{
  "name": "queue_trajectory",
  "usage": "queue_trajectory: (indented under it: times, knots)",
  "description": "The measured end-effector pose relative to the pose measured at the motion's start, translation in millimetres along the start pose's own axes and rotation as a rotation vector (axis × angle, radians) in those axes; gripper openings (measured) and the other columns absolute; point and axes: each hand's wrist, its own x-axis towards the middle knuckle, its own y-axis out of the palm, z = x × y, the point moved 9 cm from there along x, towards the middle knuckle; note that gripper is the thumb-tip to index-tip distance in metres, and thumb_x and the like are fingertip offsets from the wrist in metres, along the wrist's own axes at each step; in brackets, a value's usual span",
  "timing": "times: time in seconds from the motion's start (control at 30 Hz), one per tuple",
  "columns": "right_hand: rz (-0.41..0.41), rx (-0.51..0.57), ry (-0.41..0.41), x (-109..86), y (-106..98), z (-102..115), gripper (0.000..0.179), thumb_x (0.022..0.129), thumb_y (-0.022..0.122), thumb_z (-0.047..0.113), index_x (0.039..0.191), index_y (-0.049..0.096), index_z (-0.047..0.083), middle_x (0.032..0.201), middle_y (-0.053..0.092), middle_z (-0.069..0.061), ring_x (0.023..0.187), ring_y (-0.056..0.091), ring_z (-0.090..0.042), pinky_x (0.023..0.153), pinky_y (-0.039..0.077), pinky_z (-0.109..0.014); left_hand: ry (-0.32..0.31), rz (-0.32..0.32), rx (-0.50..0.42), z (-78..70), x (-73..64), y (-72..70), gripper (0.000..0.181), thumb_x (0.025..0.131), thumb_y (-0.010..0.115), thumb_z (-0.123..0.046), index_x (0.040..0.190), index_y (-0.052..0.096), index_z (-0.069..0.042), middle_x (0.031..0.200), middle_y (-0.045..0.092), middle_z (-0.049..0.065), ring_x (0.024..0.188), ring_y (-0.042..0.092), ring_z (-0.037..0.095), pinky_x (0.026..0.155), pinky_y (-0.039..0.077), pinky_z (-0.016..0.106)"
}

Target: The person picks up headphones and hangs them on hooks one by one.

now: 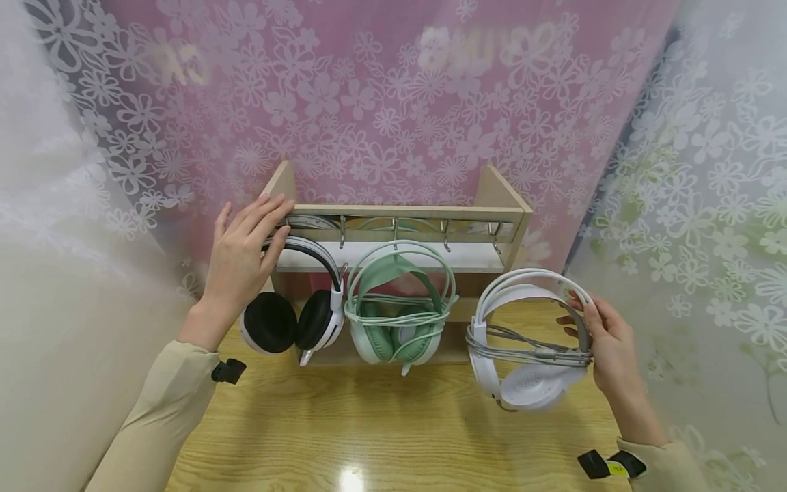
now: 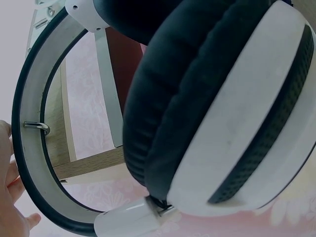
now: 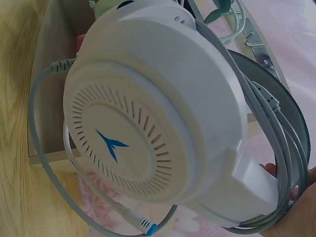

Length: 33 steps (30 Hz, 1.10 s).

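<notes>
My left hand (image 1: 242,253) rests at the left end of the wooden rack (image 1: 418,210), its fingers fairly straight over the rail and the headband of the black-and-white headphones (image 1: 320,328). Those headphones hang from a hook (image 2: 37,126) that shows inside the headband in the left wrist view. My right hand (image 1: 615,348) grips one side of the white headphones (image 1: 535,383), held off the rack at its front right. A grey cable (image 3: 276,133) is wound around them, and its blue-tipped plug (image 3: 148,228) dangles below the ear cup. Between the hands hang mint-green headphones (image 1: 375,338).
Bare metal hooks (image 1: 446,236) line the rail right of the green headphones, and another hook (image 1: 342,232) shows to their left. Behind the rail is a white shelf (image 1: 473,256). The rack stands on a wood-grain table (image 1: 393,424), with flowered curtains (image 1: 381,102) around it.
</notes>
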Motion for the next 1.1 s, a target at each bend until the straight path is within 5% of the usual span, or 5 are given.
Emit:
queue_trajectory:
  times: [0.8,1.1]
  knots:
    - [0.009,0.069,-0.077,14.9,24.2,27.3,0.033,0.107,0.047,0.015,0.131,0.062,-0.002,0.114,0.071,0.001,0.087,0.073,-0.011,0.076,0.058,-0.020,0.014,-0.009,-0.006,-1.3,1.5,0.3,0.041,0.101,0.062,-0.021,0.142,0.061,-0.014,0.147,0.058,0.008,0.141,0.047,0.028,0.123,0.012,0.057]
    - [0.012,0.081,-0.061,25.8,32.3,29.0,0.030,0.107,0.048,0.016,0.128,0.065,0.004,0.113,0.072,0.003,0.086,0.073,-0.011,0.075,0.058,-0.020,0.014,-0.013,-0.008,-1.6,1.8,-0.1,0.041,0.101,0.062,-0.021,0.142,0.061,-0.014,0.146,0.058,0.008,0.141,0.047,0.029,0.123,0.013,0.058]
